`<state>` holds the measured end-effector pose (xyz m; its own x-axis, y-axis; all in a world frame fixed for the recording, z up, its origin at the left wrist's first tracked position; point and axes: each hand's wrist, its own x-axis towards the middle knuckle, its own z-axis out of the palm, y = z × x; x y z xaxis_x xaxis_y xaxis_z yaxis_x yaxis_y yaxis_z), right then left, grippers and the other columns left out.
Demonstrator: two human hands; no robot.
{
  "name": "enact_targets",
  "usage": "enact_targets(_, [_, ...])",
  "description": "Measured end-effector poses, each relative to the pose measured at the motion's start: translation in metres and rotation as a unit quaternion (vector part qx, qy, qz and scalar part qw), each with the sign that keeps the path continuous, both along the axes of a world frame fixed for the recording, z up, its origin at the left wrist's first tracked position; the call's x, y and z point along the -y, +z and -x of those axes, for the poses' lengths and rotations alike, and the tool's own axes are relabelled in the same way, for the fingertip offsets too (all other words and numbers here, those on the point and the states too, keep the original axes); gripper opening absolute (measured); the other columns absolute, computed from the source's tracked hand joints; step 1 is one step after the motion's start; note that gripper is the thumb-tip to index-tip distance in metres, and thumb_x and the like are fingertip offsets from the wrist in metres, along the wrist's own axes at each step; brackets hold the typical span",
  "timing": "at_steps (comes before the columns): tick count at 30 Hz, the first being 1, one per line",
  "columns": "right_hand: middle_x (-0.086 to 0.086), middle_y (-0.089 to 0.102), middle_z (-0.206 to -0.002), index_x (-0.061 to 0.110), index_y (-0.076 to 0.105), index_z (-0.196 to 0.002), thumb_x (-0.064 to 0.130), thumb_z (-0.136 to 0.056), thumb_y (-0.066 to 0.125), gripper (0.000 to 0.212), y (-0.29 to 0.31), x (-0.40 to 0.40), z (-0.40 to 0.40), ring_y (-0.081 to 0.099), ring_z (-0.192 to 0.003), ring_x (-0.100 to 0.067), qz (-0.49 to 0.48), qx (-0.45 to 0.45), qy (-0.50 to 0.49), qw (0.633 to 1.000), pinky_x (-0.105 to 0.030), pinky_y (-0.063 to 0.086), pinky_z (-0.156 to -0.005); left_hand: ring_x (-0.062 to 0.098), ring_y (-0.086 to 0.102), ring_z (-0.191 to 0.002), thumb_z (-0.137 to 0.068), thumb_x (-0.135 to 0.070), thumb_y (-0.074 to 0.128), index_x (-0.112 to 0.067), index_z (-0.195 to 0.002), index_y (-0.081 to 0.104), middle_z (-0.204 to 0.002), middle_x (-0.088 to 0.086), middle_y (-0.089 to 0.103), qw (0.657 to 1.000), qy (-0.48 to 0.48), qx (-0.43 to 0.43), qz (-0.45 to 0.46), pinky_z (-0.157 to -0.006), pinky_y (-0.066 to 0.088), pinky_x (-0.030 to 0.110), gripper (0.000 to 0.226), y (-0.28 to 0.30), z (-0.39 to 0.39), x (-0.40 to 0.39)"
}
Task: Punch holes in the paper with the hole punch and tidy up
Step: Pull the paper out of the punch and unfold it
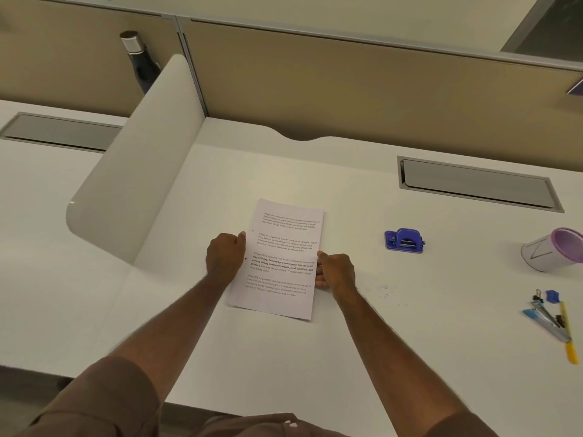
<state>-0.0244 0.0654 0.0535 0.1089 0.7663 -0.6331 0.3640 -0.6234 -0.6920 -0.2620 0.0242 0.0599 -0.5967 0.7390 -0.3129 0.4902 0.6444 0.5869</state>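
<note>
A white sheet of paper [281, 247] with printed paragraphs lies in the middle of the white desk [347, 342]. My left hand [224, 255] grips its left edge, thumb on top. My right hand [335, 269] holds the right edge, fingers tucked under the sheet. A blue hole punch [404, 241] stands on the desk to the right of the paper, apart from both hands. A few small paper dots [383, 290] lie scattered on the desk just right of my right hand.
A pale cup with a purple rim [552, 250] lies tilted at the far right. Pens, a stapler and clips [552, 320] lie near the right edge. A curved white divider [142, 159] rises at left, a dark bottle [140, 61] behind it. A cable slot [476, 184] sits at back right.
</note>
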Motion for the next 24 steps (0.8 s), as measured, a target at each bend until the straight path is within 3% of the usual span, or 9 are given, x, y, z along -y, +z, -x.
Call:
enact_targets(5, [-0.008,0.078,-0.073,0.004,0.073,-0.079,0.033,-0.089,0.06,0.033,-0.001,0.002,-0.002,0.076,-0.061,-0.03,-0.016,0.014,0.004,1.0,-0.047,0.063,-0.077,0.037,0.072,-0.073,-0.099,-0.039,0.047,-0.002,-0.075,0.069,-0.076,0.014,0.074,1.0,0.015,0.01,-0.006,-0.078,0.061,0.046,0.049,0.003,0.003,0.004])
enact_targets(12, [-0.001,0.074,-0.062,0.012,0.069,-0.065,0.031,-0.089,0.058,0.032,0.003,0.006,-0.008,0.074,-0.058,-0.027,-0.058,0.067,0.026,0.996,-0.046,0.063,-0.077,0.035,0.073,-0.076,-0.094,-0.03,0.05,-0.009,-0.081,0.07,-0.08,0.01,0.076,0.999,0.034,0.004,0.004,-0.082,0.061,0.045,0.031,0.006,0.007,0.011])
enact_targets(15, [-0.001,0.074,-0.063,0.008,0.071,-0.071,0.029,-0.09,0.058,0.031,0.002,0.007,-0.016,0.074,-0.061,-0.028,-0.082,0.07,0.04,0.993,-0.049,0.062,-0.076,0.034,0.073,-0.079,-0.094,-0.028,0.051,-0.01,-0.086,0.071,-0.083,0.009,0.077,0.999,0.033,0.012,-0.004,-0.085,0.059,0.045,0.029,0.007,0.004,0.013])
enact_targets(21, [0.007,0.073,-0.068,0.027,0.071,-0.08,0.023,-0.093,0.053,0.023,0.009,0.017,-0.047,0.072,-0.061,-0.014,-0.132,0.085,0.056,0.986,-0.043,0.063,-0.077,0.029,0.072,-0.072,-0.096,-0.028,0.05,-0.01,-0.082,0.07,-0.069,0.003,0.075,0.997,0.027,0.038,-0.06,-0.079,0.06,0.045,0.031,0.011,-0.02,0.016])
enact_targets(24, [0.008,0.074,-0.069,0.027,0.072,-0.082,0.021,-0.095,0.051,0.026,0.011,0.025,-0.074,0.072,-0.062,-0.011,-0.147,0.083,0.052,0.984,-0.04,0.064,-0.074,0.025,0.072,-0.067,-0.096,-0.03,0.051,-0.014,-0.081,0.07,-0.065,0.0,0.074,0.992,0.013,0.08,-0.097,-0.075,0.061,0.049,0.029,0.009,-0.043,0.019])
